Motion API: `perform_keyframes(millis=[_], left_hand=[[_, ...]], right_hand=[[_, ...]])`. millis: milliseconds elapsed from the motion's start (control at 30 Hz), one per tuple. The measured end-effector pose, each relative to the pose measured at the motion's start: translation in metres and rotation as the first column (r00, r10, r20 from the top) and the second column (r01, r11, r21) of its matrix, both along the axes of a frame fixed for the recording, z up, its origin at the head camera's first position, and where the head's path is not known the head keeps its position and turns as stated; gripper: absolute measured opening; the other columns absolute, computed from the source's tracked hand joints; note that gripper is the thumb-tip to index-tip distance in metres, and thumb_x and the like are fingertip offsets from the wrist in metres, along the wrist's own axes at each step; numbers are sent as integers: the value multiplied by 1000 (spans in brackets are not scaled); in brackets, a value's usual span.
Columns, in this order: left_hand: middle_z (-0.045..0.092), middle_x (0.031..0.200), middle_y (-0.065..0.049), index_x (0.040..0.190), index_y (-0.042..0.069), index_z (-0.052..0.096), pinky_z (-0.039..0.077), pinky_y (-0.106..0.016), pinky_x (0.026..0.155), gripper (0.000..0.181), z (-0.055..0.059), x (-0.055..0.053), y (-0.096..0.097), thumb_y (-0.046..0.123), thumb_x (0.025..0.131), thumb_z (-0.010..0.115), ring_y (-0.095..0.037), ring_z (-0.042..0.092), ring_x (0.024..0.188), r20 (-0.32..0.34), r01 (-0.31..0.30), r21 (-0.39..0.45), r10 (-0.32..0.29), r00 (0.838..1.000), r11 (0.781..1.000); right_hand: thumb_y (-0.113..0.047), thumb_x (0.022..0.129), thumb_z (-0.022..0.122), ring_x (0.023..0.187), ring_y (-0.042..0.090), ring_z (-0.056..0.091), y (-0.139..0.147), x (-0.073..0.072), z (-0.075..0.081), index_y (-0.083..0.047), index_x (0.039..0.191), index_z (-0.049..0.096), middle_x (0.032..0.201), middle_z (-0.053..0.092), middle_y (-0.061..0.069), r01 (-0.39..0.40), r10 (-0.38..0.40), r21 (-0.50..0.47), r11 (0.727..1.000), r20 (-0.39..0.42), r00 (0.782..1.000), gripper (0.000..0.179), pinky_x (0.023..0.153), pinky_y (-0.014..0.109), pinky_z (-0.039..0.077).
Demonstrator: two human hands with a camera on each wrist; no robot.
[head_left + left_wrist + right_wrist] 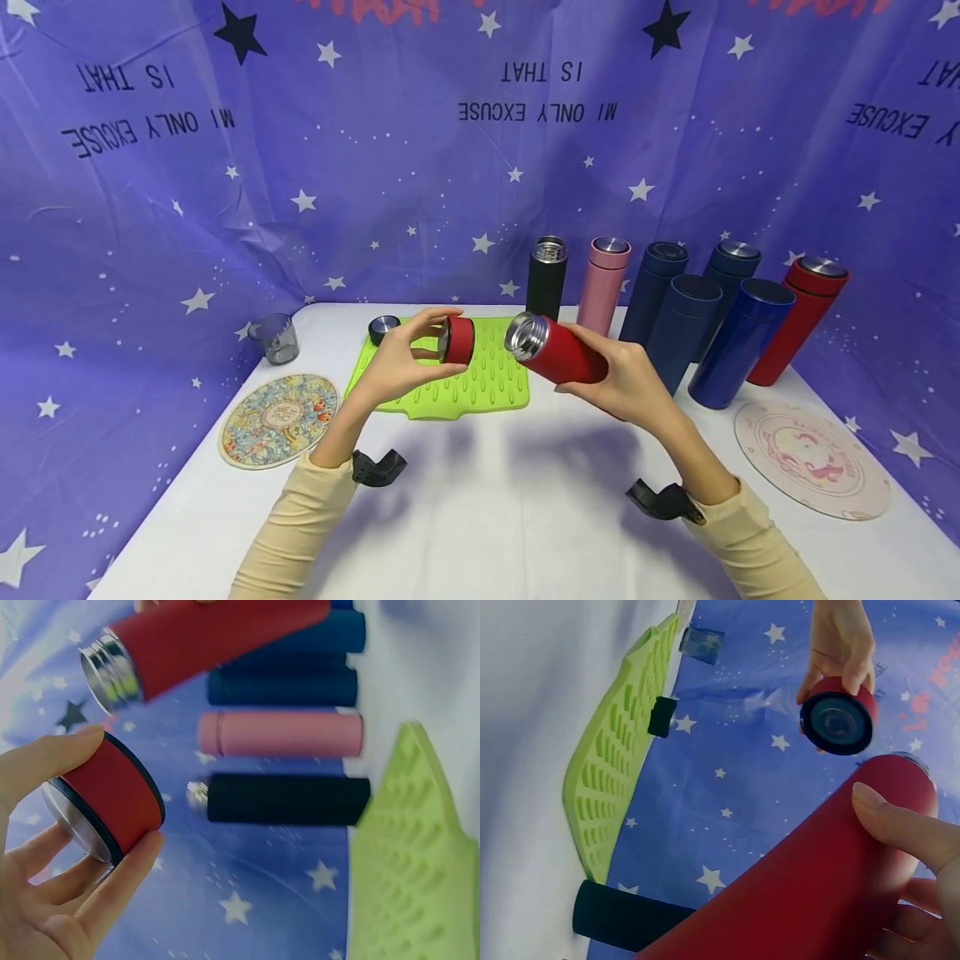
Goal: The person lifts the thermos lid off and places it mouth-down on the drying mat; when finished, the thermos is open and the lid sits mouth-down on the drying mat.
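My left hand [401, 357] pinches a red thermos lid [459, 341] between thumb and fingers, above the green drying mat. In the right wrist view the dark inner side of this lid [837, 722] faces the bottle. My right hand [630, 379] grips a red thermos bottle [568, 353], tilted so that its bare steel mouth [527, 335] points left and up toward the lid. A gap shows between lid and mouth. On the green mat [491, 392], behind the left hand, lies a dark lid with a steel top [383, 326].
A lidless black thermos [547, 279], a pink thermos [602, 287], several blue thermoses [738, 343] and a red thermos [799, 321] stand at the back right. A clear cup [276, 339] and a patterned round mat [279, 421] are left; a pink round mat [810, 460] lies right.
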State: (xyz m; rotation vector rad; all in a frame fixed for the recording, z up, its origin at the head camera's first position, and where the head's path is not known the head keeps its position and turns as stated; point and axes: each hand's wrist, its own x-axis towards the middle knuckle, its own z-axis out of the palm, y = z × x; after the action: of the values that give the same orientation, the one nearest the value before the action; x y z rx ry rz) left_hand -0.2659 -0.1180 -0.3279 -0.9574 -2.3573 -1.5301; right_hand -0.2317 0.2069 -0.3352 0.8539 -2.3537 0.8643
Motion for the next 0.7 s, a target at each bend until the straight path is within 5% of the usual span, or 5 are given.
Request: perform_keyframes(millis=[333, 700], left_hand=[[59, 120, -11, 133, 17, 55, 58, -34, 76, 68, -24, -42, -24, 18, 72, 87, -30, 61, 107, 27, -146, -82, 149, 988, 986], [58, 125, -13, 135, 13, 54, 55, -46, 80, 69, -41, -79, -36, 24, 74, 85, -32, 63, 103, 6, -287, -249, 298, 955, 925]], right_hand=[[-22, 68, 90, 95, 27, 68, 0, -19, -17, -11, 132, 57, 115, 67, 9, 12, -3, -141, 990, 61, 998, 73, 79, 44, 57], [-19, 71, 88, 106, 29, 65, -7, -35, -26, -9, 139, 48, 125, 62, 12, 47, 23, -314, 948, 216, 976, 79, 88, 45, 53]])
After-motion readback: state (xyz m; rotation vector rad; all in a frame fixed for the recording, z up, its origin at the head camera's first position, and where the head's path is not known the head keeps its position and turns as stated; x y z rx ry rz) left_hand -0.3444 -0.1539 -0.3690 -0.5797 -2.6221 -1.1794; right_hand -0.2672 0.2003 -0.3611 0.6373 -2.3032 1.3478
